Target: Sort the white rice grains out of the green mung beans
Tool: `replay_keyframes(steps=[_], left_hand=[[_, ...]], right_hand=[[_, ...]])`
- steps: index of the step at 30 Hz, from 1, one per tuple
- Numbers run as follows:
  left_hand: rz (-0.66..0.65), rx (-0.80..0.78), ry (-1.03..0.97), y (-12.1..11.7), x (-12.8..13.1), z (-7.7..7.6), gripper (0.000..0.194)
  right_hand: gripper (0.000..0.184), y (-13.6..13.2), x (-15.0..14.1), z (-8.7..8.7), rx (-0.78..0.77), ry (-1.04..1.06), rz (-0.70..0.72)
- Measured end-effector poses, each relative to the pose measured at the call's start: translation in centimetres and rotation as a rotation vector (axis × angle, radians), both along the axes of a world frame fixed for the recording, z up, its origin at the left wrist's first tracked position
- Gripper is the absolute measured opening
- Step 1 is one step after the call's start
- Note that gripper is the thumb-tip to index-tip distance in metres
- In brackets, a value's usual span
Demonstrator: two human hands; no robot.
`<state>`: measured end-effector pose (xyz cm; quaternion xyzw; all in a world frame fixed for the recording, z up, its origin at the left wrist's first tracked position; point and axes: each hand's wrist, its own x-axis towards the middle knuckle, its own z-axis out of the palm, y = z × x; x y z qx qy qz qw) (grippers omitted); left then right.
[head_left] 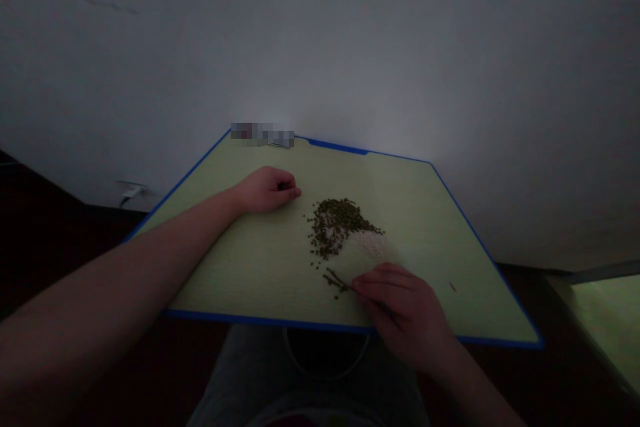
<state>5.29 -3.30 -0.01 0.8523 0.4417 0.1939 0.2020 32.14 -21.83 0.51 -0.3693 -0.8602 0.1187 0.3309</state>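
On a pale green tabletop [415, 213] with blue edging [270, 319], a heap of small green beans [344, 213] lay near the middle, loose ones scattered along its left side. White grains [371, 242] spread against the heap's near right side, and some pale grains showed among the beans on its left.

The right hand [405, 310] was at the near side of the tabletop, its grip closed around thin, dark tweezers [342, 280]. Their two prongs pointed left and stood slightly apart at the tips, above or beside a small cluster of beans [342, 290] set off from the heap toward the near edge. Whether a bean sat between the tips was too dim to tell.

The left hand [267, 190] rested on the tabletop to the left of the heap and apart from it, fingers curled inward and thumb close to the forefinger. I could not tell whether that grip was fully closed or held anything.

A blurred-out object [263, 135] lay at the far left corner, by the grey wall [360, 47]. A small brown sliver [453, 287] lay to the right of the right hand. Below the near edge, a dark round container [327, 350] showed between grey-clad legs [233, 370].
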Motion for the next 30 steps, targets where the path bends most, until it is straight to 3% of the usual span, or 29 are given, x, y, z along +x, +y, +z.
replay_keyframes(steps=[20,30], left_hand=[[0.007,-0.004,0.018,-0.1,0.0,0.1,0.035],[-0.001,-0.003,0.014,-0.1,0.1,0.2,0.035]], right_hand=[[0.021,0.7,-0.8,0.0,-0.02,0.004,0.008],[0.021,-0.6,-2.0,0.0,0.109,-0.154,-0.095]])
